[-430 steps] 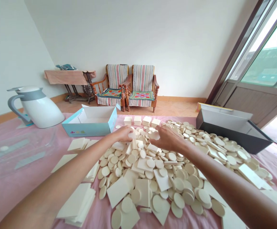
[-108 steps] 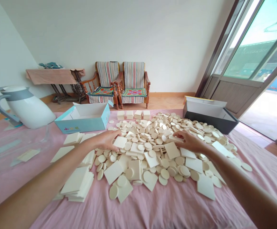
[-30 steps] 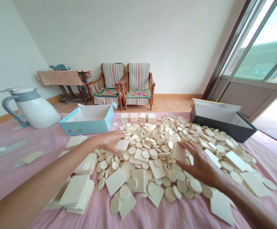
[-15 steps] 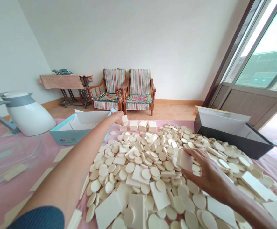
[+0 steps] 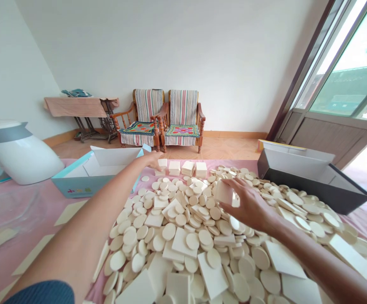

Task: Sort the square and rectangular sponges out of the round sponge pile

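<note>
A big heap of cream discs and squares (image 5: pixel 202 228) covers the pink cloth (image 5: pixel 25 211). My left hand (image 5: pixel 152 161) reaches far forward, fingers resting on the leftmost of several small stacks of cream squares (image 5: pixel 162 166) at the heap's far edge. My right hand (image 5: pixel 245 203) hovers over the middle of the heap, fingers closed round a small cream square piece (image 5: pixel 224 193).
An open light-blue box (image 5: pixel 76 185) lies at the left, a white jug (image 5: pixel 15 152) beyond it. An open black box (image 5: pixel 313 185) sits at the right. Two wooden armchairs (image 5: pixel 167 118) and a side table (image 5: pixel 76 107) stand by the far wall; a glass door is at the right.
My right hand has carried its square piece forward and up toward the far stacks. The left hand stays at the leftmost stack, fingers lowered onto it. The view shifted left.
</note>
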`<state>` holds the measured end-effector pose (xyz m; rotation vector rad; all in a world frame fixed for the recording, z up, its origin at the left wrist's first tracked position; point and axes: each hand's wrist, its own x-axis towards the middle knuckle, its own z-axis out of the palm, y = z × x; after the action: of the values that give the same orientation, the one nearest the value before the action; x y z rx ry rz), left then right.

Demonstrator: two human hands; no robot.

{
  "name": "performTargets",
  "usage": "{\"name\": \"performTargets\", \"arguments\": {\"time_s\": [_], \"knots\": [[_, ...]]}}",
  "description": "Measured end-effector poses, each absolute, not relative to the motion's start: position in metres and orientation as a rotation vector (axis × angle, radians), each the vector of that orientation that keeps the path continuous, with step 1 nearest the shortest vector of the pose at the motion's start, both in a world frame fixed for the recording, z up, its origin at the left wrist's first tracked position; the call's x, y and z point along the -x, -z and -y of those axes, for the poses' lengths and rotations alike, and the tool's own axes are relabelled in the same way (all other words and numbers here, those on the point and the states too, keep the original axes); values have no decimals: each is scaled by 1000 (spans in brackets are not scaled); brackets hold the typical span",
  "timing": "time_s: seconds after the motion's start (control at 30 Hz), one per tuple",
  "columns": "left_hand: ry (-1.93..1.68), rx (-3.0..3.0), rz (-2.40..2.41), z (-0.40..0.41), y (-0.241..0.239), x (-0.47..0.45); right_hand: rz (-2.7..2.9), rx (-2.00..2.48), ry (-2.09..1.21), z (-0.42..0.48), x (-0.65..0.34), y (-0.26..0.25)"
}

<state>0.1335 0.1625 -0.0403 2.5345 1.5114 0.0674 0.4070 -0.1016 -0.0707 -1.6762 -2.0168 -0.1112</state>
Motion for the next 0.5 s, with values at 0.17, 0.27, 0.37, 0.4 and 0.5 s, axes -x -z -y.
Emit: {"name": "performTargets", "arguments": {"time_s": [0.17, 0.27, 0.37, 0.4, 0.5], "knots": [[-255, -2672, -1401, -121, 20, -128, 2068, 1803, 102, 6, -378, 58], [-378, -2743, -1315, -83, 7, -121, 2113, 1932, 106, -44, -362, 61], [-482, -2810, -1254, -44, 0, -109, 2120, 1991, 90, -78, -349, 67], [-529, -2835, -1220, -34, -1, -105, 2123, 2007, 85, -86, -346, 69], [-553, -2855, -1192, -11, -1, -92, 2157, 2051, 53, -101, -339, 74]]}}
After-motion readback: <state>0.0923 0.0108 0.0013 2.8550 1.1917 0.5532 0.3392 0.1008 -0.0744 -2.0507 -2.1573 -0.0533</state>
